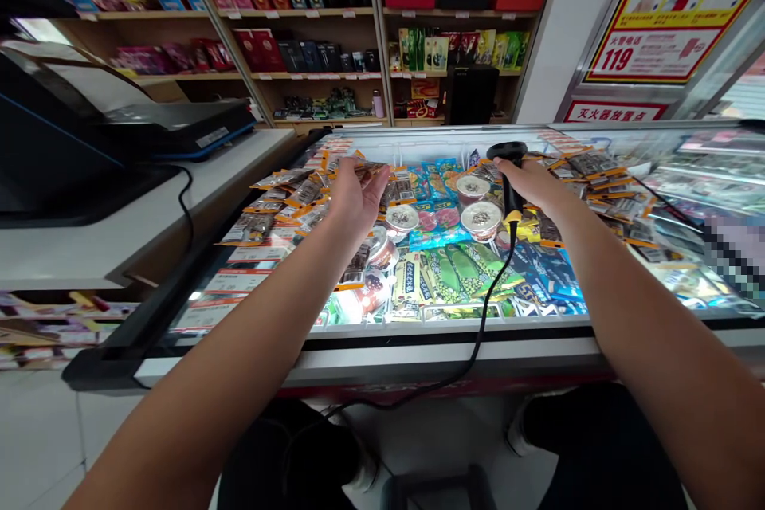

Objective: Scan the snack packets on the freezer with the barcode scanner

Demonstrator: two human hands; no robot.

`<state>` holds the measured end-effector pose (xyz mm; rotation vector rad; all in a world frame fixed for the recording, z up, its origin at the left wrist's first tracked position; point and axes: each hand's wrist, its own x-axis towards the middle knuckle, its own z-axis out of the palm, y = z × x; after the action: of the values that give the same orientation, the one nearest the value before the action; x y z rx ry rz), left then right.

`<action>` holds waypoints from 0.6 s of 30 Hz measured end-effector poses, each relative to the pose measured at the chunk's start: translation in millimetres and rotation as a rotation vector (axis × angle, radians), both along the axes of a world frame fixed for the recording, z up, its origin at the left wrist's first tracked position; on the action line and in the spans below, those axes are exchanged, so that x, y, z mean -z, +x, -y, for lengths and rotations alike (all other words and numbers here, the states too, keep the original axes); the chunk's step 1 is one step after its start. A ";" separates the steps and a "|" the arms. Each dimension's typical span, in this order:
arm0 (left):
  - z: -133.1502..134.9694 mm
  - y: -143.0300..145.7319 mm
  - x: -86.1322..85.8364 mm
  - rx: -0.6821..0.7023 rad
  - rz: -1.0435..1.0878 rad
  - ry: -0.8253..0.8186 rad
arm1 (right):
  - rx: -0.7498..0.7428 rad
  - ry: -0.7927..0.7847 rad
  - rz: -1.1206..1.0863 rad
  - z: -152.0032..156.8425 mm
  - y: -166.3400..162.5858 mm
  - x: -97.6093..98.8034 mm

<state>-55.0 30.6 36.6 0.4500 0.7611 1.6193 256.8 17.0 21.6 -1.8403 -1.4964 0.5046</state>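
While I have the right hand [529,182] wrapped round a black plastic handheld scanner [512,195] near the far edge of the white-rimmed, glass-topped freezer [370,356], my head view shows the left hand [351,198] pinching a small brown plastic packet [369,169]; clear, orange-edged packets [256,227] lie heaped toward the left edge.

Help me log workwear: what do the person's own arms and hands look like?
The left arm and right arm are bare as far as they show, with no sleeves. The left hand and right hand are ungloved, with no watch or bracelet; some fingers are hidden, so rings cannot be ruled out.
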 end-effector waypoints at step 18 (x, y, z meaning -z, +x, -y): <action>59.2 21.7 5.2 0.830 -1.583 0.922 | -0.321 -0.092 -0.813 16.2 -35.9 -14.7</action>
<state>-33.2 -28.6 31.5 2.4679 0.6425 0.4370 220.9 0.8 36.3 -1.1999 -1.1854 1.3070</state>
